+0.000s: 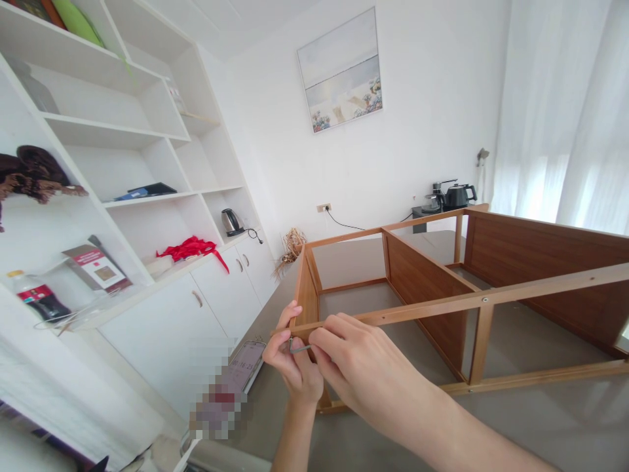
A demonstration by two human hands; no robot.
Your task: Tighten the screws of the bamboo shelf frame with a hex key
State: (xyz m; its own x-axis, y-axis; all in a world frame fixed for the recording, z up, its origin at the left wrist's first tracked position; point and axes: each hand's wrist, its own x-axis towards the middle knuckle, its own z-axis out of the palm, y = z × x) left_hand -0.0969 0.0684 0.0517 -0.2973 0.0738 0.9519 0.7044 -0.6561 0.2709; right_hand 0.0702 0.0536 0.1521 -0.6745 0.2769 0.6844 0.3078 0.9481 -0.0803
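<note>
A brown wooden shelf frame (432, 299) lies on its side on a grey table, with panels standing between its rails. At its near left corner, my left hand (299, 375) is closed around the end of the rail, thumb and fingers on either side. My right hand (366, 357) pinches the long arm of a bent metal Allen key (301, 349). The key's short end points up at the underside of the rail end, beside my left fingers. Whether it sits inside a screw head is too small to tell.
A phone (248, 367) showing a timer stands left of my hands on the grey table (393, 426). White shelving (147, 164) with a kettle (230, 221) and a cola bottle (38, 298) lines the left wall. A coffee maker (435, 196) is behind the frame.
</note>
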